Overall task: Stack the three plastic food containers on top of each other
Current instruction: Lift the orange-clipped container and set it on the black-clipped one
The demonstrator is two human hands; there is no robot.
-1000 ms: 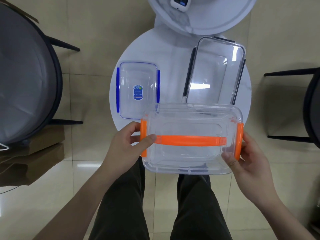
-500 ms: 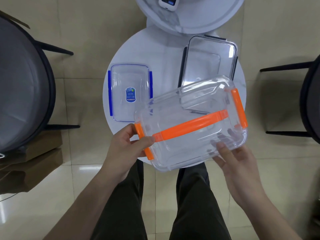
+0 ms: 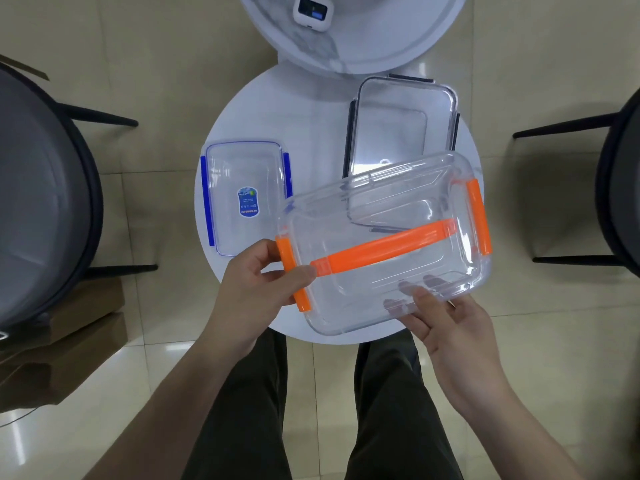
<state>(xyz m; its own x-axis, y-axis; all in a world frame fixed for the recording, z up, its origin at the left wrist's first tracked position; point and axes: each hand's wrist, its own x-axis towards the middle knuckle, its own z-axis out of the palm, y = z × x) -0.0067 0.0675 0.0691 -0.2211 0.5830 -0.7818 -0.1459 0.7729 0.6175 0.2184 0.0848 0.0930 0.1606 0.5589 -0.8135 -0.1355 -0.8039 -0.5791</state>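
Gripping the near-left end of the orange-handled container (image 3: 384, 244), the left hand (image 3: 256, 285) has its fingers (image 3: 301, 273) closed on the orange clip, thumb on the lid beside the orange handle. The right hand (image 3: 450, 327) supports the container's near long side from below, its fingers (image 3: 412, 289) spread open and seen through the clear plastic. The container is held tilted above the round white worktop (image 3: 311, 126), its far-right end overlapping the near end of the black-clipped container (image 3: 401, 126), which rests on the worktop. The blue-clipped container (image 3: 244, 199) lies on the worktop just left of the held one, a blue label on its lid. A grey chair (image 3: 41, 202) stands well to the left of the worktop.
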